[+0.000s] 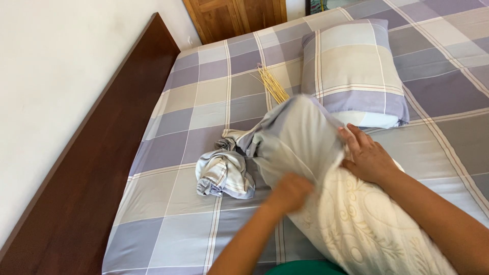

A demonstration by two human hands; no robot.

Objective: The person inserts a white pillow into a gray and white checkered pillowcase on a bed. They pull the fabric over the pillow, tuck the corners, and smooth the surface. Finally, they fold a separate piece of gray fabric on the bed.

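Cream pillow with embossed floral pattern: nearest the camera, lying diagonally on the bed. Far half already inside a checked grey-lilac cotton pillowcase; near half bare, so the covering looks roughly half done.
Left hand: closed on the pillowcase's open edge.
Right hand: fingers curled, gripping the same edge on the other side.
Crumpled checked cloth: just beside the pillow.
Second pillow, fully cased: beyond, near a bundle of pale thin sticks.
Dark wooden headboard: along the left.
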